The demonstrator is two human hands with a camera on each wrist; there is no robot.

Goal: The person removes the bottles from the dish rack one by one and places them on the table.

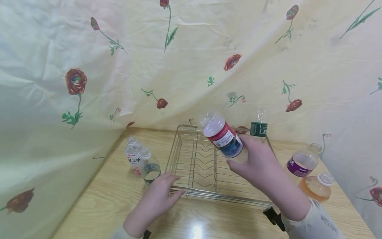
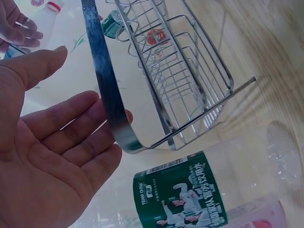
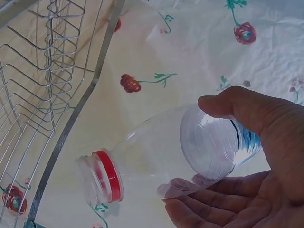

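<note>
My right hand (image 1: 256, 159) grips a clear plastic bottle (image 1: 225, 137) with a red and blue label, held tilted above the wire dish rack (image 1: 204, 191). In the right wrist view a red ring circles the neck of this uncapped bottle (image 3: 142, 152), with my thumb on one side and fingers on the other. My left hand (image 1: 161, 196) is at the rack's front left corner, thumb spread apart. In the left wrist view the fingers (image 2: 76, 118) reach behind the rack's flat metal bar (image 2: 104, 71); whether they press it is unclear.
Left of the rack stand a clear bottle with a green label (image 1: 150, 169) and a fruit-tea bottle (image 1: 134, 157). Another green-labelled bottle (image 1: 259, 128) is at the rack's back right. To the right are a purple-labelled bottle (image 1: 299, 164) and an orange-tinted bottle (image 1: 316, 189). Flowered cloth (image 1: 191, 66) hangs behind.
</note>
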